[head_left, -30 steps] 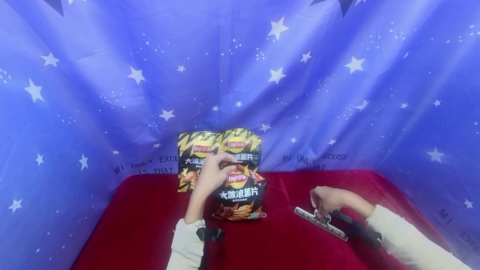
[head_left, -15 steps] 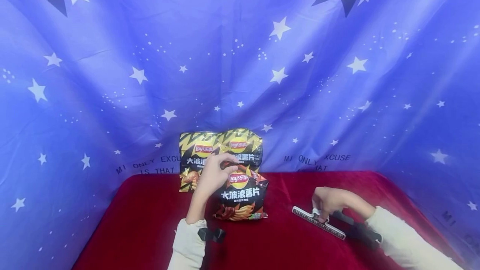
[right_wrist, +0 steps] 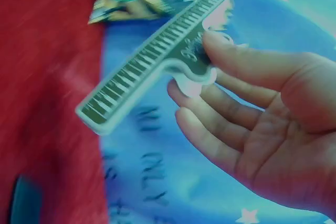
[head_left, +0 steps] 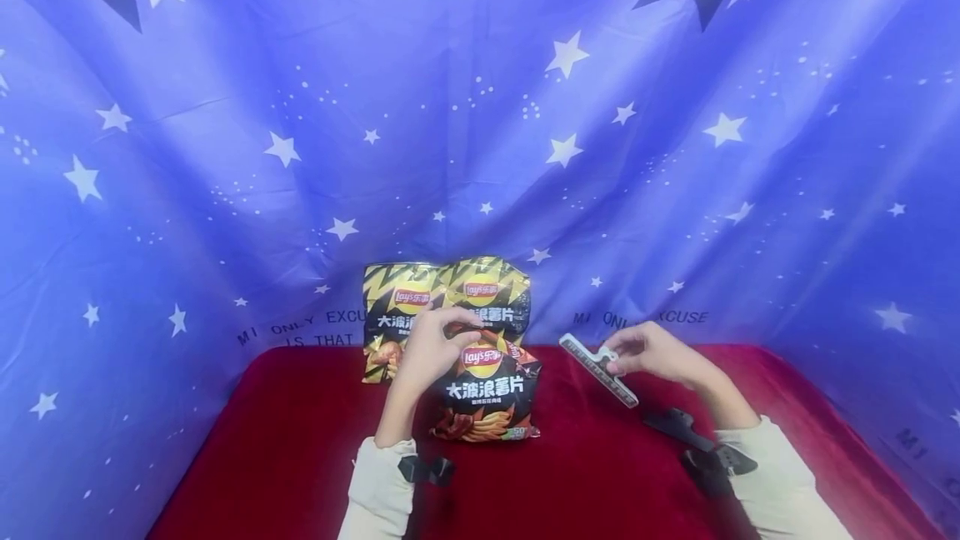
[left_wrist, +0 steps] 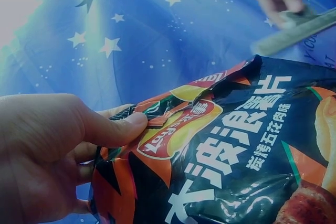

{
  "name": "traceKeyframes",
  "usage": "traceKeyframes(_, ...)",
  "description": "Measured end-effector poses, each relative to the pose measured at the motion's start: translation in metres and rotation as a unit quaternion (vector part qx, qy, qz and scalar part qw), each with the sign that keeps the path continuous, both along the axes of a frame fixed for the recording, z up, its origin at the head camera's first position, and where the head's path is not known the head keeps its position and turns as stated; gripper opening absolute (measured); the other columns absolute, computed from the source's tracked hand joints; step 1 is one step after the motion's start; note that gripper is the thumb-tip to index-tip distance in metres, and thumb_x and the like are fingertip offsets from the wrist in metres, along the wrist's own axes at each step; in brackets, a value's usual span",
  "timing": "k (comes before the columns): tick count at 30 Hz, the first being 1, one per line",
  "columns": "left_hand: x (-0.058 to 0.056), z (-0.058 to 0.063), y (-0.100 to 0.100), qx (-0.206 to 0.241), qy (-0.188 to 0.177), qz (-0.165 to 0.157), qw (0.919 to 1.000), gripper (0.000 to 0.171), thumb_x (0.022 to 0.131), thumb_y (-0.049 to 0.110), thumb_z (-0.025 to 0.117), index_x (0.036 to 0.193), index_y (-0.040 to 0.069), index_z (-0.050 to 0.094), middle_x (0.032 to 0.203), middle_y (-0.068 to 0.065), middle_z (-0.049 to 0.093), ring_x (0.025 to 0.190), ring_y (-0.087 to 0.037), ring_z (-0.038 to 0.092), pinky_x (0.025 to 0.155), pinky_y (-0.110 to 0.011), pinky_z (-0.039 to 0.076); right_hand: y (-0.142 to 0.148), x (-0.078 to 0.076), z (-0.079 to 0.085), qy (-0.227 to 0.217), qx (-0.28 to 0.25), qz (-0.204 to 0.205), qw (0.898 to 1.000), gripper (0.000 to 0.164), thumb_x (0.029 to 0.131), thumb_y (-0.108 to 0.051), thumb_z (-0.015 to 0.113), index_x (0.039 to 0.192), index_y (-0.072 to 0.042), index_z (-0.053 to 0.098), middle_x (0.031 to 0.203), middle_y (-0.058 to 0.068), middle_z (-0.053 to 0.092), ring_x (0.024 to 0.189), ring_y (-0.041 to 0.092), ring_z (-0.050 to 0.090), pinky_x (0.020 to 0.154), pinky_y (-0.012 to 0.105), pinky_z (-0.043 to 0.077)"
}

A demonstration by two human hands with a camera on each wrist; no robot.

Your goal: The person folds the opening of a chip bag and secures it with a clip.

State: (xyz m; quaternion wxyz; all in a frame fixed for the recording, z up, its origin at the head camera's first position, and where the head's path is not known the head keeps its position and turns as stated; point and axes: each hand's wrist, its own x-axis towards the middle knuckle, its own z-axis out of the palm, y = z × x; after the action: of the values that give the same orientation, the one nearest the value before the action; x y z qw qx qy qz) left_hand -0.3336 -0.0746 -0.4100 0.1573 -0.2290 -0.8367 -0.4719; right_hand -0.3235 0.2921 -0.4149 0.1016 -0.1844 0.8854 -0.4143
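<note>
My left hand (head_left: 429, 348) pinches the folded-over top of a black and orange Lay's chip bag (head_left: 486, 394), which stands on the red cloth. In the left wrist view the thumb presses the fold of this bag (left_wrist: 231, 150), with the fingers behind it. To the right, my right hand (head_left: 660, 352) holds a wide spring clip (head_left: 600, 372) by its handles, up off the cloth. A piano-key pattern runs along the bar of this clip (right_wrist: 149, 69) in the right wrist view, where thumb and fingertips pinch its handles. The clip is apart from the bag.
Two yellow and black Lay's bags stand behind, the left bag (head_left: 378, 327) partly covered by my left hand and the right bag (head_left: 495, 298) by the front bag. A red velvet cloth (head_left: 300, 457) covers the table. A blue star-print curtain (head_left: 450, 107) hangs behind.
My right hand has lifted the clip from low on the right, moving it up and left closer to the chip bags. The left hand keeps its grip on the front bag's fold.
</note>
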Motion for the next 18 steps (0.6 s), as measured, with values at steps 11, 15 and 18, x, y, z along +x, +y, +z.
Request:
traceKeyframes(11,-0.003,-0.002,0.001,-0.004,0.003,0.011,0.9999,0.015,0.085,0.007,0.08,0.099,0.013,0.08,0.1,-0.001,0.079,0.101,-0.024,0.074,0.126,-0.056,0.022,-0.041,0.001,0.021,0.104,-0.117,-0.058,0.986,0.038,0.092,-0.012,0.075,0.125,0.006,0.068,0.11,0.019,0.076,0.09,0.005,0.074,0.082,0.026,0.061)
traceKeyframes(15,-0.004,-0.003,0.001,0.0,-0.01,0.011,0.9999,0.017,0.086,0.007,0.08,0.102,0.011,0.08,0.101,-0.002,0.079,0.086,-0.018,0.075,0.127,-0.055,0.021,-0.057,0.003,0.022,0.115,-0.157,-0.083,0.977,0.037,0.091,-0.008,0.075,0.124,0.008,0.067,0.108,0.017,0.077,0.089,0.004,0.074,0.081,0.026,0.062)
traceKeyframes(18,-0.005,-0.003,0.0,0.001,-0.02,0.011,0.9997,0.017,0.087,0.007,0.079,0.104,0.012,0.079,0.101,-0.001,0.08,0.064,-0.012,0.071,0.128,-0.053,0.02,-0.067,0.006,0.022,0.128,-0.171,-0.11,0.971,0.036,0.09,-0.008,0.076,0.123,0.006,0.069,0.109,0.019,0.077,0.09,0.002,0.073,0.081,0.022,0.06)
